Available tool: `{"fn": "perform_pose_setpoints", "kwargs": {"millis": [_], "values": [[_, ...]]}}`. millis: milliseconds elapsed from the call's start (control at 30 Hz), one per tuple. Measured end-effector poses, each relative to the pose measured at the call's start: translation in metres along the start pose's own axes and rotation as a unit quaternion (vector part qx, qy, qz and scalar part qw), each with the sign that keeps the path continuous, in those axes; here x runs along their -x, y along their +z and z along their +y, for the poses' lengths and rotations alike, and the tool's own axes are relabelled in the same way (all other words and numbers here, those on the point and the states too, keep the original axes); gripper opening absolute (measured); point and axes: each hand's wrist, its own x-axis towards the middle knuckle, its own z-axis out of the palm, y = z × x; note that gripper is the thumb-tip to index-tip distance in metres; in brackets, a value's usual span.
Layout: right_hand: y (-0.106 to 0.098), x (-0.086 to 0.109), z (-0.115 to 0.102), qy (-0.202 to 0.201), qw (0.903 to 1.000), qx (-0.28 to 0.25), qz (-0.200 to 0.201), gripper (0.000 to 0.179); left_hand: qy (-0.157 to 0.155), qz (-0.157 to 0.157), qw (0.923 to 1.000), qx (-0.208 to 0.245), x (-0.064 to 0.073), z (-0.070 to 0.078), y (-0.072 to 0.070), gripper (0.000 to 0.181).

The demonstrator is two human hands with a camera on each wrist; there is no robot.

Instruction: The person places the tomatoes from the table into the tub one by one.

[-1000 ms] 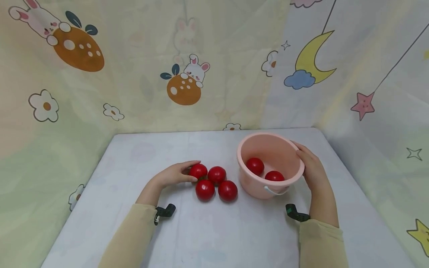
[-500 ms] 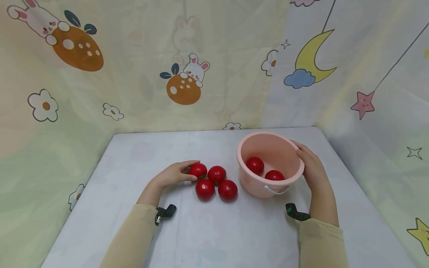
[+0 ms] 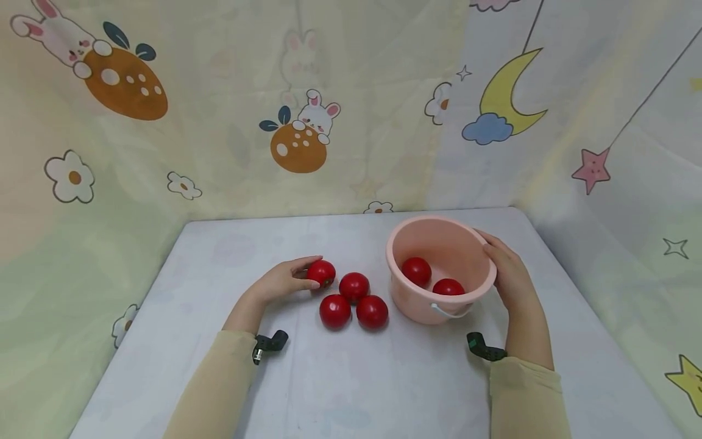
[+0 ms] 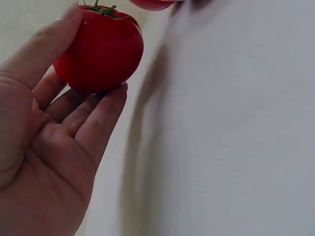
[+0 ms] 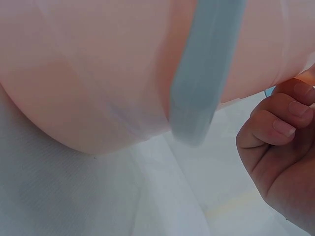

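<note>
My left hand (image 3: 276,282) pinches a red tomato (image 3: 322,274) between thumb and fingers; in the left wrist view the tomato (image 4: 106,51) shows its green stem. It is raised a little off the table, with its shadow below. Just right of it, three more tomatoes lie close together: one behind (image 3: 354,286) and two in front, a left tomato (image 3: 335,311) and a right tomato (image 3: 372,313). My right hand (image 3: 511,272) grips the rim of a pink bucket (image 3: 422,309) at its right side. Inside the bucket lie two tomatoes (image 3: 417,271). Curled fingers (image 5: 275,118) show beside the bucket wall in the right wrist view.
A pale blue handle (image 5: 204,73) hangs down the bucket's near side. The white-covered table (image 3: 351,378) ends at a back edge against a printed cloth (image 3: 230,122), which also hangs along both sides.
My left hand has lifted its tomato slightly up and to the left, apart from the other three. My right hand stays on the bucket's rim.
</note>
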Motion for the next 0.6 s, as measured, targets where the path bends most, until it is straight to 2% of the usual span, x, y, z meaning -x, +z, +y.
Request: {"fn": "perform_pose_setpoints", "kwargs": {"millis": [133, 267, 433, 600], "values": [[0.000, 0.000, 0.001, -0.006, 1.0000, 0.003, -0.001, 0.053, 0.002, 0.011, 0.9999, 0.004, -0.006, 0.014, -0.012, 0.076], [0.000, -0.001, 0.002, 0.001, 1.0000, 0.004, -0.002, 0.053, 0.014, 0.011, 0.9998, 0.009, -0.012, 0.039, -0.026, 0.072], [-0.001, -0.002, 0.001, 0.009, 1.0000, -0.001, -0.003, 0.054, 0.041, 0.004, 0.9991, 0.006, -0.022, 0.080, -0.039, 0.069], [0.000, -0.003, 0.003, 0.003, 1.0000, 0.003, 0.001, 0.054, 0.079, -0.022, 0.9964, -0.020, -0.033, 0.126, -0.042, 0.068]]}}
